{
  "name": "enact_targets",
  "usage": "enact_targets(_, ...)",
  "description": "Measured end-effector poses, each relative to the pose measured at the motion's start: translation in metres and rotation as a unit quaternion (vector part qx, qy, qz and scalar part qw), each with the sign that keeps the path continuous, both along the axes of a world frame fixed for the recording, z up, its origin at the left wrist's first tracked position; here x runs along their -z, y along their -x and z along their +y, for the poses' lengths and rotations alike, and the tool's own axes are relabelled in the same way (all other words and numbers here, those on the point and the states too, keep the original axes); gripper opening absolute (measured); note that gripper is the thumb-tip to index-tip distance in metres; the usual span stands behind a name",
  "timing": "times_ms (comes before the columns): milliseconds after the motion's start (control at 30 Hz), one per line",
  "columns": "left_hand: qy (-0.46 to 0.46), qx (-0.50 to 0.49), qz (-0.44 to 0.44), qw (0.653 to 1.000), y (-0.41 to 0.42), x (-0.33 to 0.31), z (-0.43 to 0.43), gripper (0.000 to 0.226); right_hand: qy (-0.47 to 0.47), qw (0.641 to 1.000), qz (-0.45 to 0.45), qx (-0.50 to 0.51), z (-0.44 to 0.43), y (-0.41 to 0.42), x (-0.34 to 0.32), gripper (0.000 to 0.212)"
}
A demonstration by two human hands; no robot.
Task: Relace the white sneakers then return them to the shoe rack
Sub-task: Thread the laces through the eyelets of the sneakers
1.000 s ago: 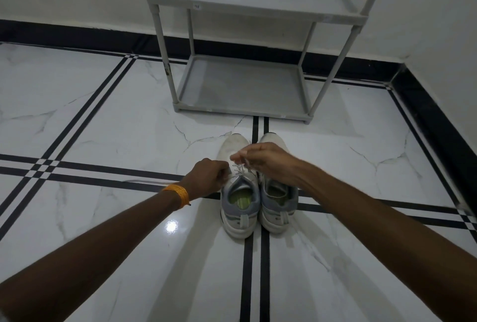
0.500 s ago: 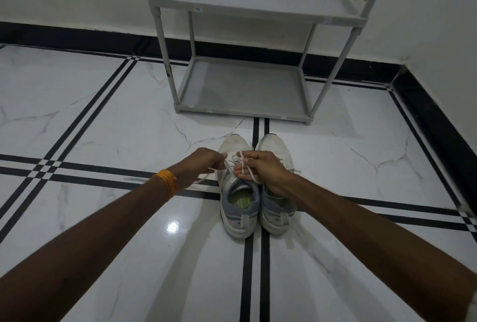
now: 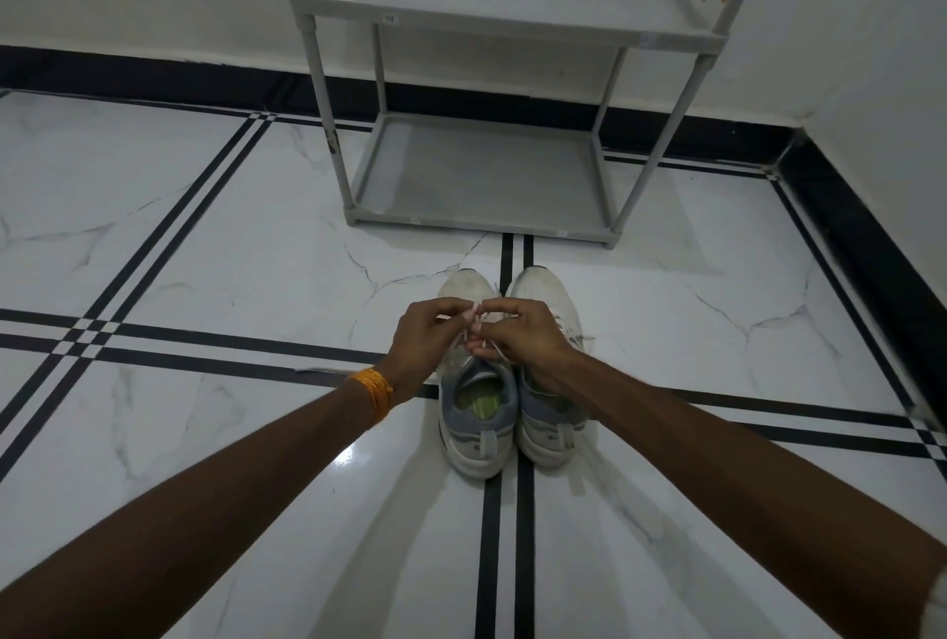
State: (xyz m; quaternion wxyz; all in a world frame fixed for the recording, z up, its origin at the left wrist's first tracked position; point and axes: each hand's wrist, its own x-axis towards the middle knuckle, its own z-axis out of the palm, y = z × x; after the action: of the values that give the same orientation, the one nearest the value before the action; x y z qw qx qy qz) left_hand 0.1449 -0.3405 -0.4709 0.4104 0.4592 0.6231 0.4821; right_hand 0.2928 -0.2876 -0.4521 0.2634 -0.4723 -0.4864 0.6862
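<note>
Two white sneakers with grey heels stand side by side on the floor, toes pointing away from me: the left sneaker [image 3: 474, 413] and the right sneaker [image 3: 551, 300]. My left hand [image 3: 425, 346] and my right hand [image 3: 522, 336] meet over the left sneaker's tongue. Each pinches an end of its white lace [image 3: 474, 318], and the fingertips almost touch. My right wrist hides the middle of the right sneaker. The grey two-shelf shoe rack [image 3: 481, 223] stands just beyond the toes, both shelves bare.
The floor [image 3: 205, 254] is glossy white marble with black inlaid stripes. A white wall with a black skirting board [image 3: 153, 74] runs behind the rack, and another wall closes in at the right. An orange band circles my left wrist.
Both hands have moved forward along the left sneaker and come together, drawing the lace ends up between the fingertips. The sneakers have stayed in place.
</note>
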Motion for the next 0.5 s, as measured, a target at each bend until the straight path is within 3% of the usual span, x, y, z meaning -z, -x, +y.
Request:
enact_targets(200, -0.088, 0.002, 0.144, 0.986, -0.011, 0.004, 0.001, 0.017, -0.007, 0.999, -0.011, -0.046, 0.005, -0.001, -0.003, 0.029)
enact_targets(333, -0.098, 0.014, 0.203, 0.974, -0.01, -0.002, 0.005, 0.012, -0.013, 0.998, -0.025, -0.064, 0.008, -0.003, -0.002, 0.028)
enact_targets(500, -0.031, 0.007, 0.172, 0.985, 0.001, -0.01, 0.009, 0.035, -0.02, 0.996, -0.045, -0.076, 0.008, -0.002, -0.001, 0.031)
